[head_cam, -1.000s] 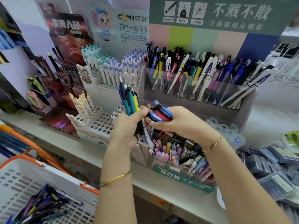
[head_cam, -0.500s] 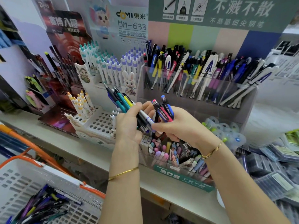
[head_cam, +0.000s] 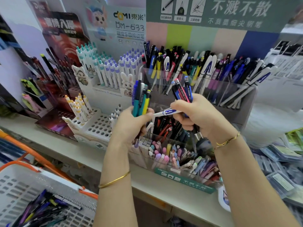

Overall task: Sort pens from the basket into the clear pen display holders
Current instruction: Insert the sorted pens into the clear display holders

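My left hand (head_cam: 131, 123) grips an upright bundle of pens (head_cam: 141, 97) in teal, yellow, blue and black. My right hand (head_cam: 196, 118) grips a few blue and red pens (head_cam: 182, 90) that stand upright, and its thumb and fingers pinch a white and blue pen (head_cam: 167, 111) lying sideways between the two hands. Both hands hover in front of the clear tiered pen holder (head_cam: 242, 97), whose back row is packed with pens. The white basket (head_cam: 19, 185) with orange handles sits at the lower left with several loose pens (head_cam: 44, 208) inside.
A white perforated display stand (head_cam: 98, 123) with cartoon pens and a red stand (head_cam: 55, 125) stand left of the clear holder on the shelf (head_cam: 164, 184). Packaged stationery (head_cam: 282, 161) lies at the right. A green sign board (head_cam: 213, 12) rises behind.
The left-hand bundle has swung from leaning left to upright. The right hand has drawn a white and blue pen sideways out from the bundle, and its own pens have risen.
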`<state>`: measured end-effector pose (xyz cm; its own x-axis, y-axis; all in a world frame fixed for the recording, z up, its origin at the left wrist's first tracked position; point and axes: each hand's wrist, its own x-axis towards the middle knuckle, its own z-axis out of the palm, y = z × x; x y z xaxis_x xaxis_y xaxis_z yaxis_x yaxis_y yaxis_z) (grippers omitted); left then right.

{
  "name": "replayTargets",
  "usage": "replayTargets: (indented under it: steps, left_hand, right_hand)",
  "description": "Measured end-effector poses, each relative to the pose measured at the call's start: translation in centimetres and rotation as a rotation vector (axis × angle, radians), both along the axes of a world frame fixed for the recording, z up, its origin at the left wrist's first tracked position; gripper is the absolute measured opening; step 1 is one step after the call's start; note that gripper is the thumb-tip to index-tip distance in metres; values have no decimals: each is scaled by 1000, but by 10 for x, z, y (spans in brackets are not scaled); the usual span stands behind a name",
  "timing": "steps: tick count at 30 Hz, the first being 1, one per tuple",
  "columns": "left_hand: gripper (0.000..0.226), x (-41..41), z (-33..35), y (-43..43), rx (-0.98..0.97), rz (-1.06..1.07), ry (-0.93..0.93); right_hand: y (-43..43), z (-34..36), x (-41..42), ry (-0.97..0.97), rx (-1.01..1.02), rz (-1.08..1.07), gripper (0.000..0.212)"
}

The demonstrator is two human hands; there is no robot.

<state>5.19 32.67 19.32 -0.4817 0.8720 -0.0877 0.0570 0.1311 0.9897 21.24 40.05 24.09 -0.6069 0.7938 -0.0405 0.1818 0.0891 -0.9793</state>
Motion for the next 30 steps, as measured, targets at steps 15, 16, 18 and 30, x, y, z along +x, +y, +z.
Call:
replayTargets:
  steps: [15,16,18,30]
  left_hand:
    - [10,17,3,1,109,-175,-623]
    - [13,16,3,0,116,-163,-657]
    - [17,16,2,0,124,-140,-656]
    - [8,25,8,1,155,-292,-652]
  right_hand:
    - [-10,-23,-26,320,23,-271,11]
    - [-6,-20,-24,310,40,-305,14]
    - [1,-17,-22,278,60,-352,14]
    - [-3,-30,-26,317,-300,-125,23]
